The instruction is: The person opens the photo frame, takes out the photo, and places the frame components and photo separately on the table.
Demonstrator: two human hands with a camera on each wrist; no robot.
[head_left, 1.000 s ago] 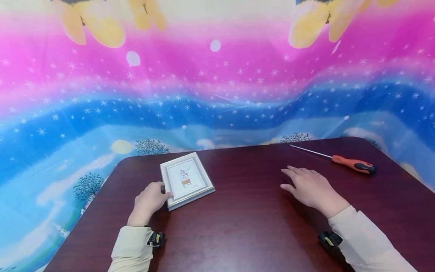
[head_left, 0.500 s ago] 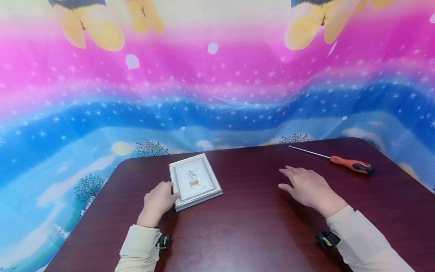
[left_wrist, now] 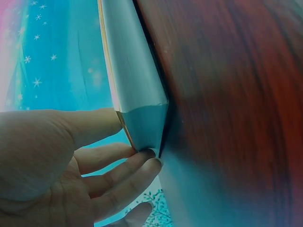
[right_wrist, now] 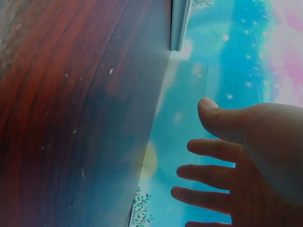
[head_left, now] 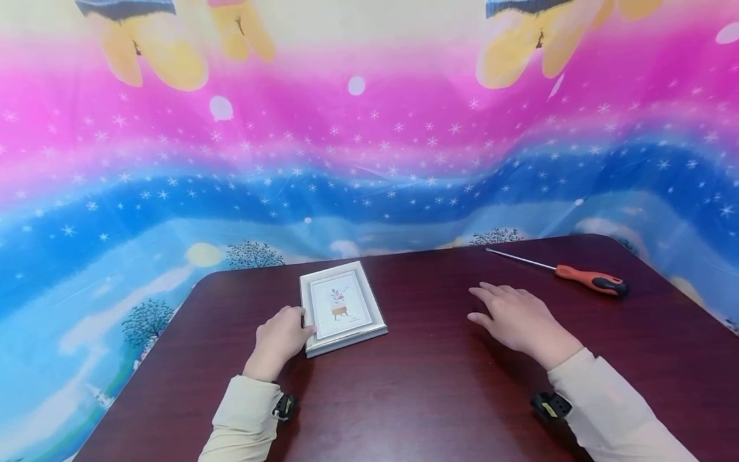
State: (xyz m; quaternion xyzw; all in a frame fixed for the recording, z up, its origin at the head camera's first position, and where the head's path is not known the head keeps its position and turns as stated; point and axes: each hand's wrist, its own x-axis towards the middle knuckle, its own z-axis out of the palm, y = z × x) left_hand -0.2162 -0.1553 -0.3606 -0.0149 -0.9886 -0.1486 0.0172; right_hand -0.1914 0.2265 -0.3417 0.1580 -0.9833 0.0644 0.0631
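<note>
Both forearms are covered in pale cream cloth, with the left sleeve gathered into several soft creases and the right sleeve drawn rather more smoothly down to its cuff. A compact, dark left wrist unit is worn at the inner side of the one cuff, and a blocky black right wrist unit, marked with yellow-green, is worn at the other. Both the left hand and the right hand are bare.

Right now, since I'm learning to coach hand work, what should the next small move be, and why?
Probably have the left hand shift the picture frame slightly toward the right hand: the left already grips the frame's left side, while the right, off to the frame's other side, holds nothing.
</note>
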